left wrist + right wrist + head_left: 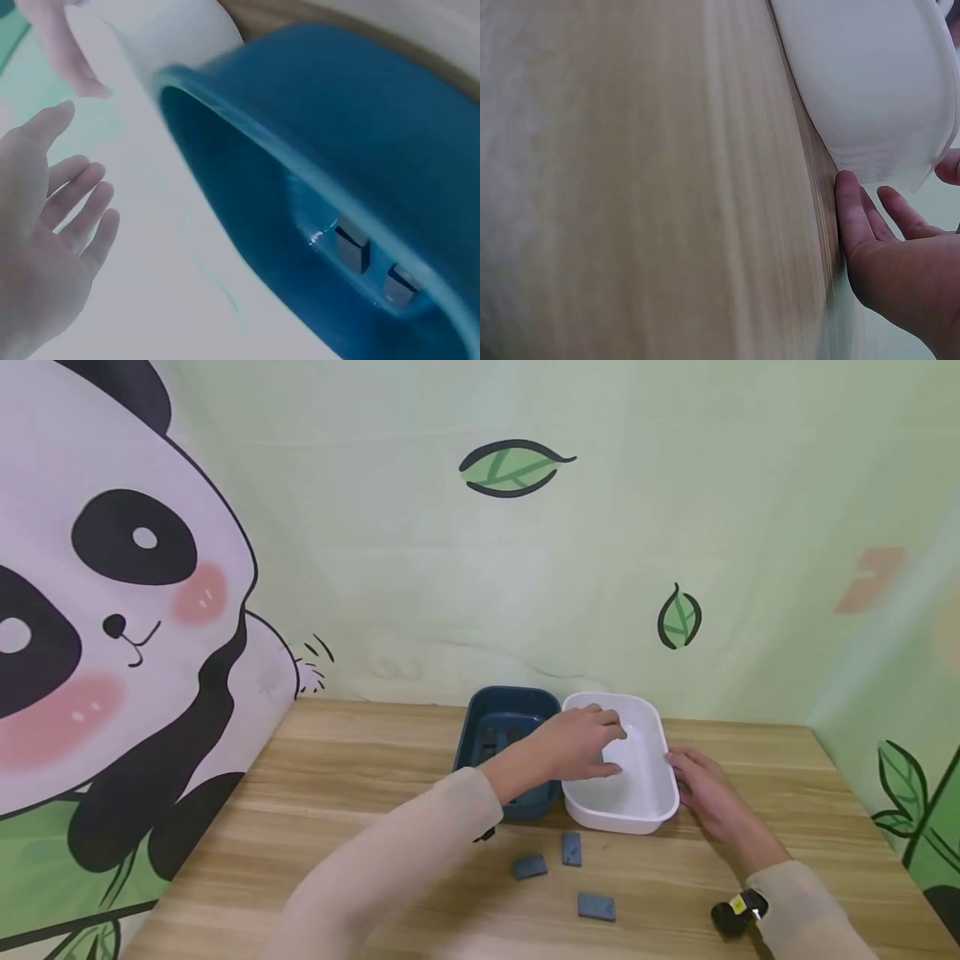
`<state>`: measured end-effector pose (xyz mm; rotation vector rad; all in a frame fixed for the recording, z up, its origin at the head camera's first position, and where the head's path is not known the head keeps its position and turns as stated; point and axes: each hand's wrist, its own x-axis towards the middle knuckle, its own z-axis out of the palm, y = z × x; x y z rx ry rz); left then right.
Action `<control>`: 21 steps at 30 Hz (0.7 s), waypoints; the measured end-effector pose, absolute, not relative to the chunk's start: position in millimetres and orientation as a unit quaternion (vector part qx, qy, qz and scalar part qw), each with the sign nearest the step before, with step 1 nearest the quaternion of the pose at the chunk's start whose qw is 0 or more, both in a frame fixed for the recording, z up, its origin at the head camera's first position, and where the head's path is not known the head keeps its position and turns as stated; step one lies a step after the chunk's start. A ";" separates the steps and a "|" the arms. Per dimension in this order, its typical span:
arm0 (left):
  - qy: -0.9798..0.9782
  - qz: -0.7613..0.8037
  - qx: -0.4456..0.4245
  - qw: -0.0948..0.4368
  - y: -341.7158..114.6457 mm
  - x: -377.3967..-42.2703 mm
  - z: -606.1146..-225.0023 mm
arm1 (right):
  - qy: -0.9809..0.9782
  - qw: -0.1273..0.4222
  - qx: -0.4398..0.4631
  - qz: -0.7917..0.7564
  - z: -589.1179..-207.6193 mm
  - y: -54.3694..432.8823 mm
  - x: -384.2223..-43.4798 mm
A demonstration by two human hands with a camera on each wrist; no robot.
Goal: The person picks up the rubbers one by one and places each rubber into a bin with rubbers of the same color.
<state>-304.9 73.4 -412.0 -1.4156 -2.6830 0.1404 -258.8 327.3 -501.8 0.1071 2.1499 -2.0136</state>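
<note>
My left hand (581, 743) hovers over the white basin (651, 777), fingers apart and loosely bent. Its palm looks bare in the left wrist view. On the basin's right side, my right hand (705, 789) rests its fingers (853, 206) against the outer wall, with the thumb by the rim. A dark blue basin (517, 695) stands directly left of the white one, partly hidden by my left forearm. Several dark blocks (352, 247) lie on its floor. In front of the basins are three blue-grey rectangular blocks (572, 848), lying flat and apart.
Both basins stand on a wood-grain table (360, 760), close to its back edge. Behind it hangs a pale green backdrop (405, 568) printed with a panda and leaves. A black wrist device (738, 912) is strapped by my right sleeve.
</note>
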 end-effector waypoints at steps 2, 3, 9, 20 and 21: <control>-0.877 0.026 -0.477 0.052 59.8 -291.8 -407.7 | 0.725 0.096 0.034 -0.682 -500.6 327.1 -259.6; -0.874 0.015 -0.483 0.052 52.6 -285.6 -407.3 | 0.724 0.096 0.033 -0.682 -500.3 327.0 -259.7; -0.866 -0.037 -0.497 0.030 13.5 -255.0 -407.9 | 0.727 0.097 0.039 -0.679 -504.4 329.5 -259.4; -0.868 -0.046 -0.494 -0.019 -35.5 -224.7 -395.8 | 0.732 0.103 0.036 -0.673 -502.4 327.9 -260.9; -0.867 -0.043 -0.496 -0.025 -38.7 -222.4 -396.4 | 0.732 0.102 0.036 -0.673 -502.1 327.9 -260.9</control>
